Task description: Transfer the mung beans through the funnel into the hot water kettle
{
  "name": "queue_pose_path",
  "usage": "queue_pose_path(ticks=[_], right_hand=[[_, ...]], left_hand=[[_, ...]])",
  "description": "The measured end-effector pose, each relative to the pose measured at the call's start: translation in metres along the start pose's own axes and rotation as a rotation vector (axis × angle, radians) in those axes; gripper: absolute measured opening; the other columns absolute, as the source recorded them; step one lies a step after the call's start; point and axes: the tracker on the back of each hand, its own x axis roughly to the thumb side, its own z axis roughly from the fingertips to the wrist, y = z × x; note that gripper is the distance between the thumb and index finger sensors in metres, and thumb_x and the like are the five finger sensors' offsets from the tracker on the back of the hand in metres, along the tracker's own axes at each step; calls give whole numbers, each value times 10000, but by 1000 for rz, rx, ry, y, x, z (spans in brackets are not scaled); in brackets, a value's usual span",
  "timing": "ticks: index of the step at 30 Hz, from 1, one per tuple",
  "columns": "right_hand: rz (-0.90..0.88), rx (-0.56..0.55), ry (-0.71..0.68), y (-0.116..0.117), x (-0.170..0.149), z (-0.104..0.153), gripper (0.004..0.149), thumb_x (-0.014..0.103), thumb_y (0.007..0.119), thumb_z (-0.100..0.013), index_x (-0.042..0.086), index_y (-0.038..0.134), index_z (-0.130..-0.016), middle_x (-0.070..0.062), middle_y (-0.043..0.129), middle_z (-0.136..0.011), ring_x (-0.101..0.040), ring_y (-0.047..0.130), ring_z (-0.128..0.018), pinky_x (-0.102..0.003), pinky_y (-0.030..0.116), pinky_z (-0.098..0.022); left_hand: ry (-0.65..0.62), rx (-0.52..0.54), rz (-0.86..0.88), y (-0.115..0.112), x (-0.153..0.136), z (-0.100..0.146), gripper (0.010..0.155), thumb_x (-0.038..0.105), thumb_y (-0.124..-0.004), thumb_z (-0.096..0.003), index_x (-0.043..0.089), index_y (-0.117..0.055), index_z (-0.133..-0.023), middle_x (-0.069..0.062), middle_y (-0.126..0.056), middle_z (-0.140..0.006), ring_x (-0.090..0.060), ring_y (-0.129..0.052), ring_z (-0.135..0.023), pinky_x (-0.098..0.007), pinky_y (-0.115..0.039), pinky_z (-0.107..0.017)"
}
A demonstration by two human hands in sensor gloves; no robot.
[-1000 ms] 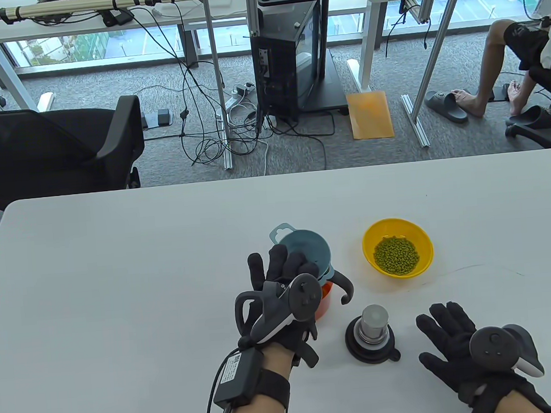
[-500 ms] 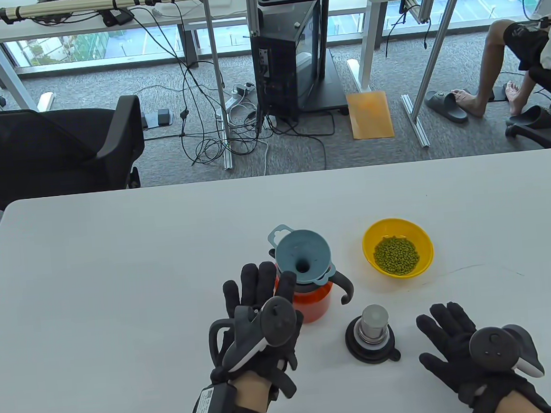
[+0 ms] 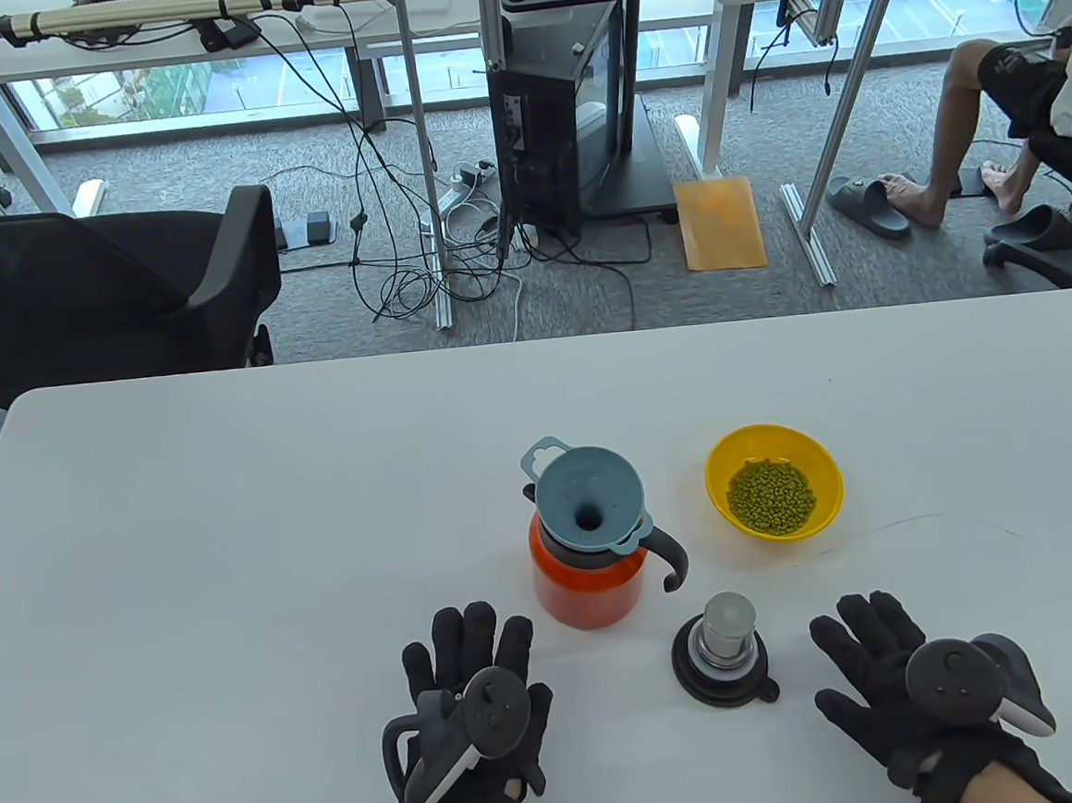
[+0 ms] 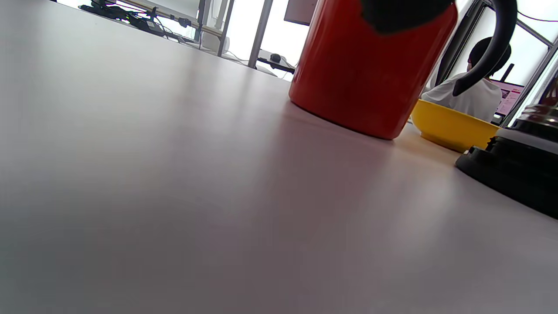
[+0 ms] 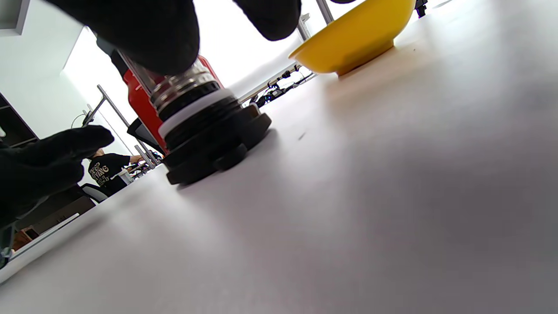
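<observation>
Standing upright near the middle of the white table [image 3: 229, 500], a red kettle [image 3: 586, 588] with a black handle [image 3: 669, 558] curling off toward 3 o'clock. Seated in its mouth, a blue-grey funnel [image 3: 590, 499], spout hole facing up, hanging tab pointing to about 10 o'clock. At 2 o'clock from the kettle and a little apart, a yellow bowl [image 3: 775, 494] holding a small heap of green mung beans [image 3: 770, 494]. At 5 o'clock from the kettle, near it but not touching, the kettle's lid [image 3: 725, 655], turned over on its black rim with the metal plug pointing up. At 7 o'clock from the kettle, the left hand [image 3: 472, 703], palm down on the table, fingers spread and straight, gripping nothing, fingertips short of the kettle's base. At 3 o'clock from the lid, the right hand [image 3: 901, 679], also flat on the table with fingers splayed, holding nothing, apart from the lid. In the left wrist view, the kettle's red wall [image 4: 366, 69] close ahead, the bowl's yellow side [image 4: 449, 128] behind it at 3 o'clock, the lid's black rim [image 4: 510, 174] at the right edge. In the right wrist view, the lid [image 5: 209, 131] just ahead on the tabletop, gloved fingers [image 5: 130, 30] hanging in from 12 o'clock, bowl [image 5: 353, 39] beyond at 1 o'clock.
</observation>
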Motion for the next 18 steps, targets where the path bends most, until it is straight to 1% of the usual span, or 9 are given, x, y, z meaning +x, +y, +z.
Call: queue_pose_path(ticks=[3, 5, 9, 11, 12, 15, 18], right_hand=[[0, -1, 9, 0, 0, 0, 795, 447, 718, -542, -2, 392, -1112, -366, 153, -1051, -654, 39, -881, -791, 200, -548], [2, -6, 21, -1, -1, 0, 794, 446, 720, -542, 0, 395, -1113, -370, 155, -1049, -655, 43, -881, -792, 202, -547], [-32, -26, 67, -9, -3, -1, 787, 443, 720, -545, 9, 398, -1118, -376, 153, -1048, -659, 48, -881, -794, 207, -547], [-58, -30, 92, -14, -3, -5, 765, 416, 709, -549, 8, 398, -1117, -380, 155, -1047, -661, 54, -882, -793, 209, -549], [-71, -33, 104, -16, -4, -6, 761, 408, 706, -549, 10, 394, -1119, -380, 155, -1047, -661, 54, -883, -794, 210, -549], [-100, -49, 149, -25, -5, -17, 752, 387, 706, -547, 22, 383, -1120, -382, 156, -1045, -659, 57, -887, -795, 207, -551], [-99, -51, 205, -36, -10, -36, 755, 384, 699, -548, 30, 357, -1121, -383, 152, -1043, -661, 59, -886, -794, 210, -553]], left_hand=[[1, 1, -47, -2, 1, -1, 752, 537, -646, -481, 379, -224, -1083, -4, -46, -1146, -347, 3, -1056, -647, -43, -693], [-2, 3, -45, -4, 1, -1, 748, 536, -645, -480, 382, -231, -1084, -1, -49, -1147, -346, 3, -1056, -646, -42, -693], [0, -23, -54, -7, 1, -3, 748, 537, -644, -482, 387, -231, -1088, 3, -42, -1147, -341, 16, -1055, -646, -35, -693], [-4, -22, -54, -7, 2, -4, 745, 537, -642, -486, 391, -232, -1090, 8, -40, -1149, -339, 26, -1054, -644, -27, -694], [-5, -19, -54, -7, 2, -4, 724, 538, -642, -484, 392, -264, -1084, 9, -42, -1151, -339, 26, -1055, -645, -27, -693], [-10, -13, -61, -7, 3, -5, 727, 538, -644, -483, 390, -270, -1089, 6, -51, -1153, -340, 23, -1054, -646, -29, -692], [-12, -16, -68, -7, 4, -4, 725, 539, -643, -484, 390, -275, -1090, 6, -55, -1154, -342, 25, -1052, -645, -29, -692]])
